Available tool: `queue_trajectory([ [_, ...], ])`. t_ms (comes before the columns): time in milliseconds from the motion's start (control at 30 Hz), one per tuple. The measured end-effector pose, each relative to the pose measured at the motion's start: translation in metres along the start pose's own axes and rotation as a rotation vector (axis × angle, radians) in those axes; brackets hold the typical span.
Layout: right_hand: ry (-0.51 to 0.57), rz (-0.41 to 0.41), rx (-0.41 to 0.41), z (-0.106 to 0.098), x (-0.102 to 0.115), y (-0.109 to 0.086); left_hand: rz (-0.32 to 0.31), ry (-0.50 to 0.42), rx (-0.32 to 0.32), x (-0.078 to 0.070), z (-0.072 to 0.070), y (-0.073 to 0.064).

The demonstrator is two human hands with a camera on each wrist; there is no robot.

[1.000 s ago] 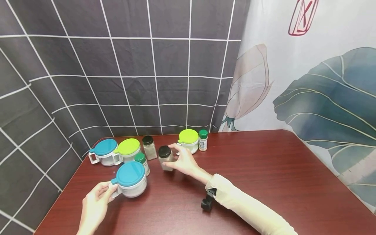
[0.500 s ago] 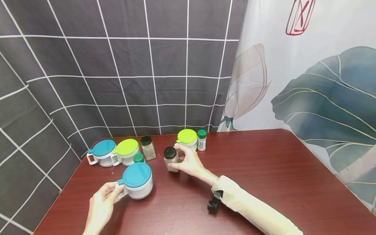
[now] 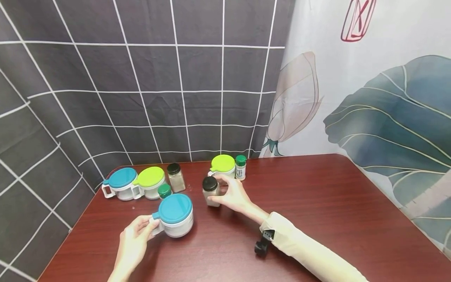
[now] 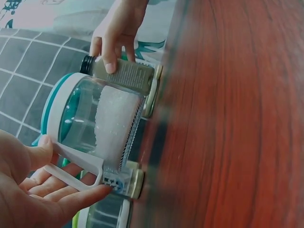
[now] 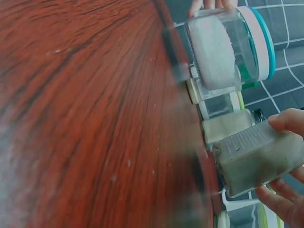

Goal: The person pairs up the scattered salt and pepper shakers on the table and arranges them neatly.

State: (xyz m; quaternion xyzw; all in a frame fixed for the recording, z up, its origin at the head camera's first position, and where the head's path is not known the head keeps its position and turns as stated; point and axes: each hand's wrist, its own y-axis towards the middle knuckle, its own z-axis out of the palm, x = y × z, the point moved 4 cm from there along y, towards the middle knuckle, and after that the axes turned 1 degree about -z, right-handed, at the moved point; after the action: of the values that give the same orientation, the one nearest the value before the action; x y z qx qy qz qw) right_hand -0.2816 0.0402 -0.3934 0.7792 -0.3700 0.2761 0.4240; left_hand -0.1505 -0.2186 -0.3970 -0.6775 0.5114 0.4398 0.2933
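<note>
My left hand (image 3: 133, 242) grips the white handle of a seasoning jar (image 3: 175, 209) with a blue lid. White grains fill part of its clear body (image 4: 114, 121) in the left wrist view. My right hand (image 3: 235, 196) holds a square spice jar (image 3: 210, 188) with a black cap, thumb on one side and fingers on the other. Grey-brown contents show through that spice jar (image 5: 261, 156) in the right wrist view. Behind the held seasoning jar stands a green-capped shaker (image 3: 164, 190), its lower part hidden.
At the back left are another blue-lidded jar (image 3: 122, 183), a green-lidded jar (image 3: 150, 182) and a second black-capped spice jar (image 3: 176, 178). A second green-lidded jar (image 3: 223, 163) and green-capped shaker (image 3: 240, 167) stand behind my right hand. A grey checked cloth (image 3: 151, 78) hangs behind the table.
My left hand has moved the blue-lidded jar to the right, now covering most of the shaker behind it. My right hand has shifted the black-capped spice jar rightward too.
</note>
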Motion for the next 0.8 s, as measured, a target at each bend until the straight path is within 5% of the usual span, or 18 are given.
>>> queue_trajectory([
  [800, 0.006, 0.029, -0.029, -0.027, -0.009, -0.016, 0.050, -0.045, 0.049, -0.017, 0.031, 0.004],
])
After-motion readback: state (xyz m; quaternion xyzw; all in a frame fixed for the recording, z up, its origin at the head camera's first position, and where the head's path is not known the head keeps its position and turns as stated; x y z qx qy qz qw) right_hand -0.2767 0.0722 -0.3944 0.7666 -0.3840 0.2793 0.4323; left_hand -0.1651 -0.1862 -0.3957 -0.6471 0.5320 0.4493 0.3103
